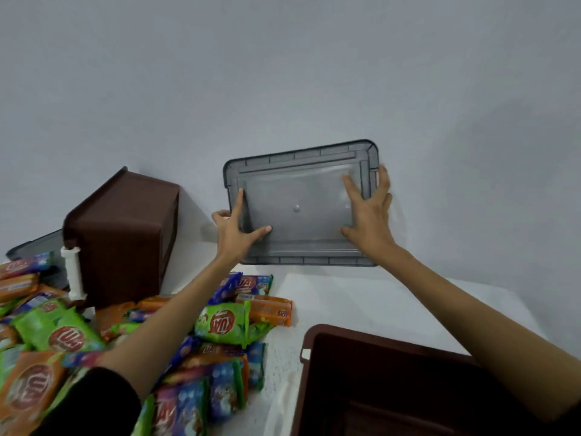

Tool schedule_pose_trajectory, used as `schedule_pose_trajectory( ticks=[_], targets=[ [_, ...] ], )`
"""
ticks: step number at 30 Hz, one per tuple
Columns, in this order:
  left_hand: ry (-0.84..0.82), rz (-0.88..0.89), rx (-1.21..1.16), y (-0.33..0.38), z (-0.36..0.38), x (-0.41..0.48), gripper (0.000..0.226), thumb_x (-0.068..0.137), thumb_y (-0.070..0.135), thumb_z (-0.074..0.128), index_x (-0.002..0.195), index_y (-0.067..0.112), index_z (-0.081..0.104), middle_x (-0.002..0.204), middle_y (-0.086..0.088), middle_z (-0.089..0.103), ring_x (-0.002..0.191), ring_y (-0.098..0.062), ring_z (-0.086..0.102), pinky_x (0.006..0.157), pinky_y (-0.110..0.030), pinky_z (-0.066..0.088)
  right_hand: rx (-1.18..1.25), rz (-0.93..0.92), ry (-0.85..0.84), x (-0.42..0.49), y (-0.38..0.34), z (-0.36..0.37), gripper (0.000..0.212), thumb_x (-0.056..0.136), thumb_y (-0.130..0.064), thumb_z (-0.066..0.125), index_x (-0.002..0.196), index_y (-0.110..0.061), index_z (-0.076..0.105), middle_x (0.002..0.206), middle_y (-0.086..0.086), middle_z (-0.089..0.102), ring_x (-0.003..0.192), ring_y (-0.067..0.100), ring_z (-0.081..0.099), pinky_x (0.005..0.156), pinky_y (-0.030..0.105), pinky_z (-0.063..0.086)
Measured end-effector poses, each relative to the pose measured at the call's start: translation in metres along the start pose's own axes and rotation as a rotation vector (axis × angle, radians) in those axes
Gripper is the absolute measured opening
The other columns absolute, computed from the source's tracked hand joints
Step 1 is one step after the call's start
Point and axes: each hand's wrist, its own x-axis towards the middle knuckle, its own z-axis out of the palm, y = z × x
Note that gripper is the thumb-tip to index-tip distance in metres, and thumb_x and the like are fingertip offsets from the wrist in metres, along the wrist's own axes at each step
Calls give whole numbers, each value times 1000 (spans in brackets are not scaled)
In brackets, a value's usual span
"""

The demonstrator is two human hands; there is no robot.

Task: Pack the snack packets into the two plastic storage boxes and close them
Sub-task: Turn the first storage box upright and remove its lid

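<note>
A grey translucent lid [298, 202] stands upright against the wall at the back of the table. My left hand [234, 229] grips its left edge, thumb on the front and fingers behind. My right hand [369, 212] holds its right edge with fingers spread over the face. An open brown storage box [317, 344] sits at the lower right, under my right arm. A second brown box [125, 234] lies tipped on its side at the left, with a white latch [73, 272]. Several snack packets [226, 322] in green, orange and blue lie heaped at the lower left.
Another grey lid [34, 247] lies partly hidden behind the tipped box at the far left. A white cloth [361, 297] covers the table. The pale wall [283, 73] stands right behind the lid.
</note>
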Motion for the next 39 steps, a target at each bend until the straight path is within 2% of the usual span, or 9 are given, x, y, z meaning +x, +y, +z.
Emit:
schedule_pose_trajectory(
  ticks=[7, 10, 13, 16, 21, 26, 33, 36, 39],
  targets=[
    [2, 197, 71, 69, 58, -2, 100, 70, 25, 79, 147, 30, 15, 125, -15, 24, 100, -23, 44, 101, -30, 39, 106, 129, 112, -16, 80, -43, 101, 69, -5, 80, 147, -28, 20, 153, 16, -17, 143, 34, -2, 109, 25, 5],
    [-29, 239, 91, 91, 91, -9, 100, 71, 25, 79, 147, 31, 15, 130, -15, 22, 112, -30, 43, 101, -34, 40, 102, 207, 137, -25, 112, -53, 103, 68, -5, 80, 147, -27, 18, 153, 17, -16, 144, 33, -4, 111, 26, 3],
    [-106, 205, 142, 101, 126, -14, 104, 72, 26, 78, 148, 33, 7, 144, -17, 13, 129, -35, 28, 105, -41, 36, 81, 273, 138, -34, 137, -55, 102, 68, -4, 80, 147, -27, 18, 153, 17, -16, 144, 33, -3, 113, 29, 6],
    [-200, 169, 175, 100, 153, -18, 112, 71, 23, 79, 147, 36, -3, 146, -20, 8, 133, -38, 18, 106, -47, 32, 65, 326, 104, -39, 154, -54, 103, 70, -3, 78, 147, -29, 16, 153, 16, -18, 144, 34, -3, 115, 33, 11],
    [-274, 160, 206, 91, 177, -32, 119, 69, 20, 81, 145, 36, -10, 131, -20, 19, 121, -38, 30, 100, -47, 38, -3, 394, 75, -43, 176, -49, 100, 74, 3, 72, 147, -33, 14, 154, 14, -17, 143, 35, 4, 114, 36, 21],
    [-277, 204, 274, 85, 185, -34, 122, 68, 25, 81, 142, 38, -16, 130, -19, 21, 115, -38, 38, 92, -47, 46, -98, 405, 73, -47, 188, -42, 99, 77, 11, 65, 147, -35, 12, 154, 15, -16, 141, 38, 9, 109, 40, 32],
    [-277, 253, 322, 83, 178, -30, 116, 71, 28, 79, 146, 32, -9, 147, -19, 3, 130, -40, 27, 99, -50, 43, -237, 424, 79, -44, 187, -39, 97, 78, -2, 70, 148, -33, 10, 152, 25, -8, 141, 41, 6, 114, 46, 19],
    [-253, 240, 276, 86, 163, -29, 102, 73, 31, 77, 148, 30, 6, 150, -15, -1, 135, -37, 22, 100, -48, 42, -216, 381, 123, -43, 178, -46, 88, 78, -10, 71, 147, -30, 21, 152, 26, -4, 141, 41, 4, 116, 47, 13],
    [-211, 292, 219, 88, 136, -30, 82, 79, 32, 72, 144, 23, 23, 148, -12, 10, 134, -30, 26, 99, -42, 43, -146, 286, 195, -39, 161, -49, 73, 79, -12, 70, 142, -23, 35, 152, 25, 7, 140, 42, 10, 115, 48, 17]
  ],
)
